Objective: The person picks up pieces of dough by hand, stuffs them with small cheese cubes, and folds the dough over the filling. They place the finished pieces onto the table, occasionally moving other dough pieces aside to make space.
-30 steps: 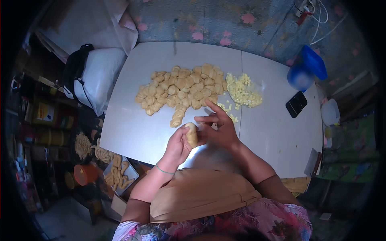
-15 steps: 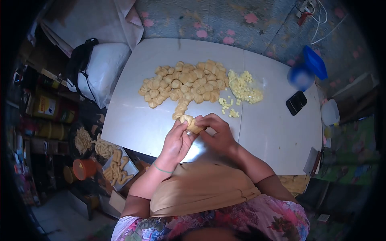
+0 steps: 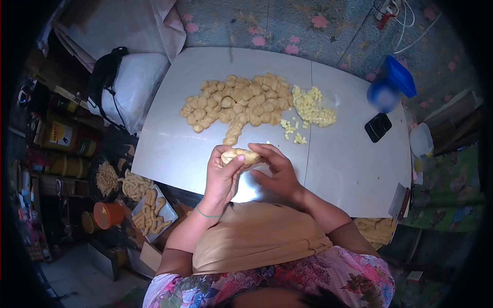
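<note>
A pale piece of dough (image 3: 239, 155) is held over the near edge of the table, stretched sideways between both hands. My left hand (image 3: 221, 173) is closed around its left part, thumb pressed on the near side. The bent fingers of my right hand (image 3: 281, 172) grip its right end, while the thumb sits lower, nearer my body. Just beyond lies a large heap of dough pieces (image 3: 239, 100), with a short row trailing toward my hands. Small pale-yellow cubes (image 3: 294, 131) lie loose to the right, beside a clear plastic bag of cubes (image 3: 316, 110).
On the white table (image 3: 349, 164) are a black phone-like object (image 3: 378, 127), a blue-lidded container (image 3: 384, 97) and a broad blade (image 3: 398, 200) at the right edge. A white sack (image 3: 134, 84) stands left. Lower left, a tray (image 3: 167, 213) holds long dough strips near an orange bucket (image 3: 108, 215).
The dough piece has turned more level and looks longer between my hands. My left thumb now lies across its near side, and my right fingers have shifted to its right end.
</note>
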The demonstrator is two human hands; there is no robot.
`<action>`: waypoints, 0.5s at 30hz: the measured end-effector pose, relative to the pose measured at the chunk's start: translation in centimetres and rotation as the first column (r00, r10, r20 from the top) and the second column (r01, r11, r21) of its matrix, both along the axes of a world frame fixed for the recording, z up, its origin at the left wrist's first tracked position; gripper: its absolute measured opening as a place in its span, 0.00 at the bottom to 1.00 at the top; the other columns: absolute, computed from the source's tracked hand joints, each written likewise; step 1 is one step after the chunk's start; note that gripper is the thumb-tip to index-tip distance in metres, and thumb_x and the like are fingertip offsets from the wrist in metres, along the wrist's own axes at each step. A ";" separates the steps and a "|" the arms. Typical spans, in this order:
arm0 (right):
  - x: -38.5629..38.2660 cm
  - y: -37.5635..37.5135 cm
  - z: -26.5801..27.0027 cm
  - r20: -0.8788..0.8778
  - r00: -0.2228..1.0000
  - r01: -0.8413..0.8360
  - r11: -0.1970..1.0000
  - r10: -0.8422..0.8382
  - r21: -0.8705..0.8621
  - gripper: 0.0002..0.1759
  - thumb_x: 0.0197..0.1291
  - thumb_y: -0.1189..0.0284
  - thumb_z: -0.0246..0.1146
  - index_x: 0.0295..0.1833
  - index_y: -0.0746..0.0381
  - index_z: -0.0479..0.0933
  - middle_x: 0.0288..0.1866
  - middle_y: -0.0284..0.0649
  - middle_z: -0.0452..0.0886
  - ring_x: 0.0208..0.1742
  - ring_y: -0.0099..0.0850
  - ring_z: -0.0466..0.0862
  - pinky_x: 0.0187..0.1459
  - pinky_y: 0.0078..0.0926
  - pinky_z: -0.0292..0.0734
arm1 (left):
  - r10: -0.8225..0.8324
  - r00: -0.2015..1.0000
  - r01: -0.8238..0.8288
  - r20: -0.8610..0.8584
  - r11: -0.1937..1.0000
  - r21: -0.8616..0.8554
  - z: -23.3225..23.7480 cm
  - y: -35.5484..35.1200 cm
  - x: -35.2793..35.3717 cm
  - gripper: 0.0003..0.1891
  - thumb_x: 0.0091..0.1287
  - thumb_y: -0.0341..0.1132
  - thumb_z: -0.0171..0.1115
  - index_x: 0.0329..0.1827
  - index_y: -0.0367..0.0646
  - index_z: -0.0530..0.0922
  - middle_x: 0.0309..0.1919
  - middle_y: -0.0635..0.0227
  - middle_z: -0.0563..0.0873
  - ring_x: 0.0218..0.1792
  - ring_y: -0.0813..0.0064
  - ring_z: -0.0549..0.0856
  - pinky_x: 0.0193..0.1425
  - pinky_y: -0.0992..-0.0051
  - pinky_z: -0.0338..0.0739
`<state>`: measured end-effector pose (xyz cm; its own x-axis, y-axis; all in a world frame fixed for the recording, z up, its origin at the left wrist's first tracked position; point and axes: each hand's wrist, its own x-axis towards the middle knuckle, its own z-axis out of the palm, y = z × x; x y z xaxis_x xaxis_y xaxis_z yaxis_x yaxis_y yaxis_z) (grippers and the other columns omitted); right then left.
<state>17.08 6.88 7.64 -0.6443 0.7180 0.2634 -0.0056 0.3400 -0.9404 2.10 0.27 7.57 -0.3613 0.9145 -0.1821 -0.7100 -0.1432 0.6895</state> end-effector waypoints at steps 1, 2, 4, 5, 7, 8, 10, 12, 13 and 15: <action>0.1 0.2 -0.2 0.049 0.998 -0.029 0.999 0.028 0.014 0.23 0.60 0.82 0.61 0.62 0.66 0.72 0.60 0.44 0.75 0.58 0.32 0.77 0.59 0.28 0.73 | -0.016 1.000 0.016 0.002 1.000 -0.016 0.0 -0.2 0.0 0.14 0.64 0.18 0.61 0.48 0.42 0.68 0.39 0.60 0.83 0.40 0.68 0.87 0.44 0.72 0.87; 0.2 0.7 -0.7 0.098 0.994 -0.057 0.998 0.054 0.024 0.22 0.60 0.81 0.61 0.62 0.66 0.72 0.61 0.44 0.75 0.59 0.33 0.77 0.60 0.29 0.72 | -0.033 0.999 0.033 0.005 0.999 -0.033 -0.1 -0.4 0.1 0.15 0.64 0.18 0.61 0.48 0.42 0.69 0.39 0.60 0.83 0.40 0.68 0.87 0.45 0.72 0.87; 0.5 1.0 -2.0 0.086 0.996 -0.002 1.000 0.003 -0.010 0.20 0.61 0.80 0.61 0.60 0.65 0.74 0.63 0.46 0.74 0.61 0.34 0.76 0.62 0.30 0.71 | -0.042 0.999 0.041 -0.021 0.998 -0.046 -0.6 -0.6 -0.2 0.15 0.63 0.18 0.62 0.49 0.41 0.69 0.39 0.60 0.83 0.39 0.69 0.87 0.45 0.72 0.86; 0.4 0.9 -2.6 0.028 0.997 0.078 0.995 -0.077 -0.059 0.19 0.61 0.80 0.60 0.59 0.64 0.75 0.63 0.47 0.74 0.61 0.35 0.76 0.62 0.31 0.70 | -0.034 0.998 0.032 -0.050 0.999 -0.042 -1.1 -0.8 -0.8 0.16 0.63 0.18 0.62 0.49 0.41 0.70 0.40 0.60 0.82 0.39 0.69 0.86 0.45 0.72 0.86; 0.4 0.9 -2.5 -0.069 0.979 0.186 0.980 -0.191 -0.077 0.16 0.61 0.79 0.60 0.56 0.63 0.78 0.64 0.49 0.74 0.63 0.37 0.75 0.63 0.32 0.69 | -0.019 0.991 0.011 -0.130 0.998 -0.065 -1.3 -1.4 -2.0 0.16 0.62 0.18 0.63 0.49 0.40 0.70 0.41 0.61 0.83 0.39 0.71 0.86 0.45 0.72 0.86; 0.5 1.5 -2.1 -0.112 0.968 0.219 0.975 -0.222 -0.042 0.15 0.62 0.77 0.60 0.54 0.63 0.79 0.64 0.49 0.74 0.63 0.38 0.74 0.64 0.33 0.68 | -0.014 0.983 -0.002 -0.182 0.996 -0.092 -1.0 -1.6 -2.7 0.16 0.62 0.17 0.63 0.49 0.40 0.71 0.42 0.61 0.83 0.39 0.71 0.86 0.45 0.72 0.86; 0.9 2.7 -1.9 -0.025 0.994 0.105 0.977 -0.103 0.185 0.15 0.61 0.72 0.62 0.54 0.60 0.80 0.65 0.49 0.74 0.65 0.41 0.73 0.67 0.38 0.63 | -0.055 0.965 0.015 -0.255 0.987 -0.157 -0.5 -2.1 -3.6 0.20 0.61 0.16 0.63 0.55 0.38 0.72 0.47 0.60 0.81 0.43 0.73 0.84 0.48 0.72 0.85; 0.1 1.8 -1.0 0.086 0.996 -0.006 0.935 -0.026 0.354 0.17 0.61 0.69 0.63 0.55 0.59 0.80 0.68 0.49 0.72 0.64 0.42 0.72 0.67 0.40 0.62 | -0.147 0.941 0.100 -0.306 0.981 -0.164 -0.5 -2.6 -4.2 0.24 0.60 0.15 0.61 0.61 0.36 0.69 0.51 0.58 0.80 0.48 0.72 0.83 0.53 0.72 0.83; -0.5 1.2 -0.1 0.145 0.989 -0.065 0.900 0.002 0.431 0.18 0.61 0.68 0.64 0.56 0.59 0.80 0.69 0.48 0.70 0.64 0.43 0.72 0.67 0.40 0.61 | -0.193 0.923 0.144 -0.333 0.976 -0.167 -0.6 -2.7 -4.4 0.27 0.60 0.14 0.60 0.64 0.35 0.68 0.53 0.58 0.79 0.50 0.72 0.83 0.55 0.72 0.82; -1.9 -0.2 0.9 0.170 0.985 -0.089 0.925 0.027 0.370 0.21 0.59 0.66 0.66 0.58 0.57 0.79 0.62 0.46 0.75 0.61 0.42 0.74 0.62 0.39 0.65 | -0.261 0.911 0.220 -0.319 0.963 -0.158 -0.8 -3.0 -4.8 0.31 0.61 0.14 0.56 0.69 0.34 0.62 0.56 0.56 0.77 0.53 0.71 0.81 0.59 0.72 0.79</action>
<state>15.14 6.70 8.56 -0.7376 0.5464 0.3967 0.1028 0.6715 -0.7338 -2.68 -2.76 6.77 -0.1913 0.9610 -0.1996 -0.4388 0.0981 0.8932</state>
